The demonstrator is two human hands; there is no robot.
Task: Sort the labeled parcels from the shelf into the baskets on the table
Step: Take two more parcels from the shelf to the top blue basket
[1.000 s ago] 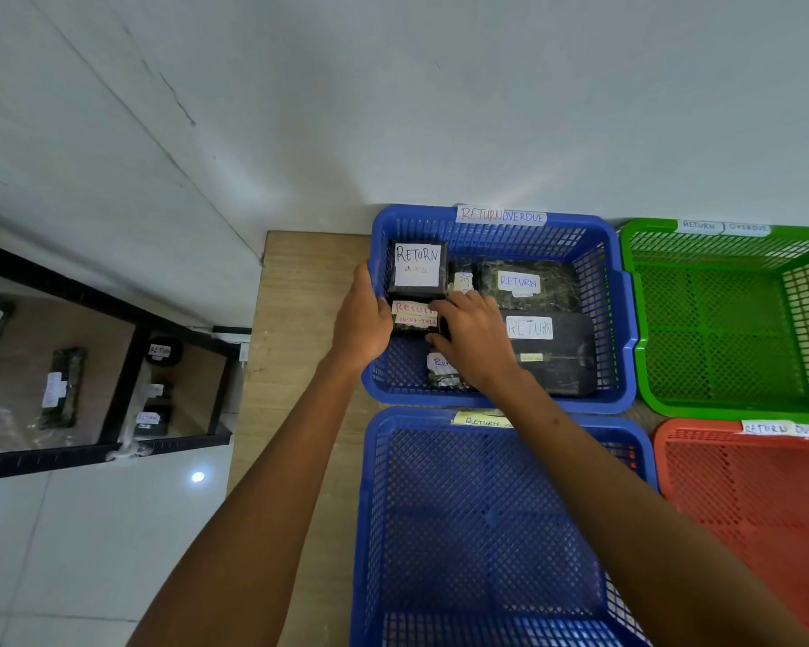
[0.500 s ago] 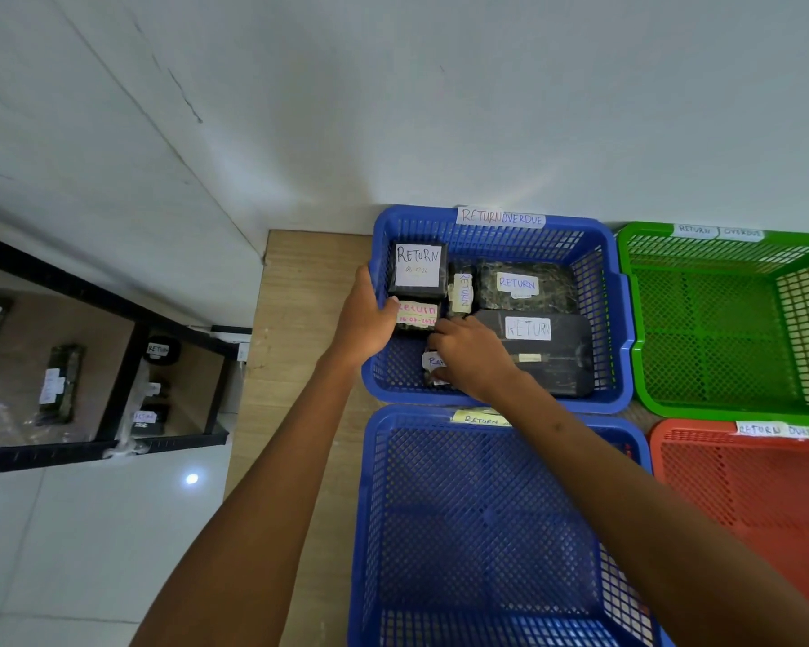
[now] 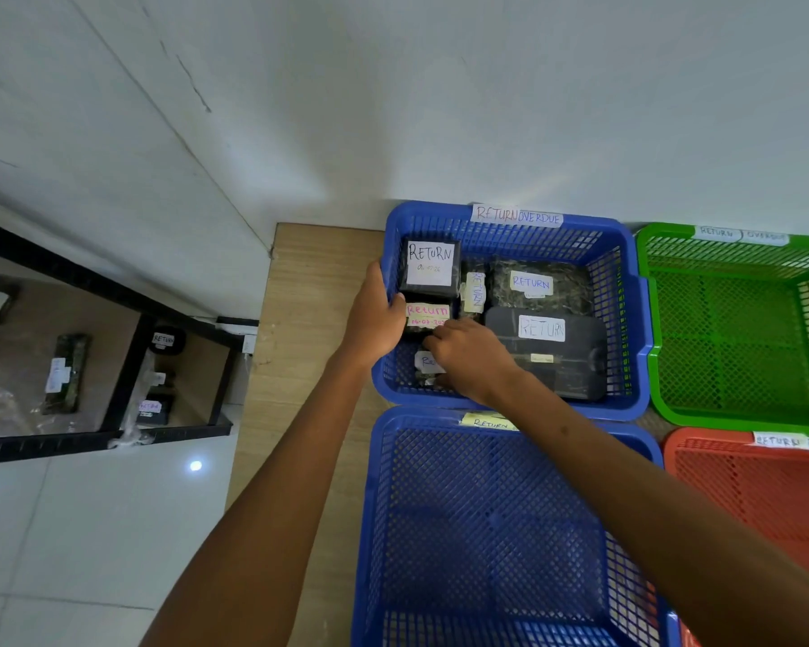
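The far blue basket [image 3: 627,254], tagged "RETURN OVERDUE", holds several dark parcels labelled RETURN: a black box [image 3: 429,268], a pink-labelled parcel [image 3: 427,315], a narrow one [image 3: 475,291], a mottled green one [image 3: 533,284] and a large black one [image 3: 547,347]. My left hand [image 3: 374,319] grips the basket's left wall, thumb inside by the pink-labelled parcel. My right hand [image 3: 468,361] is inside the basket, fingers curled over a small white-labelled parcel [image 3: 426,364] at the front left, which it partly hides.
A near blue basket [image 3: 374,506] tagged "RETURN", a green basket [image 3: 645,319] and a red basket [image 3: 720,483] share the wooden table [image 3: 309,296]. A black-framed shelf [image 3: 127,366] at the left holds more labelled parcels [image 3: 66,371]. A white wall is behind.
My right hand has drawn back toward the basket's front left, uncovering the narrow parcel's label and the large black parcel. My left hand stays on the basket wall.
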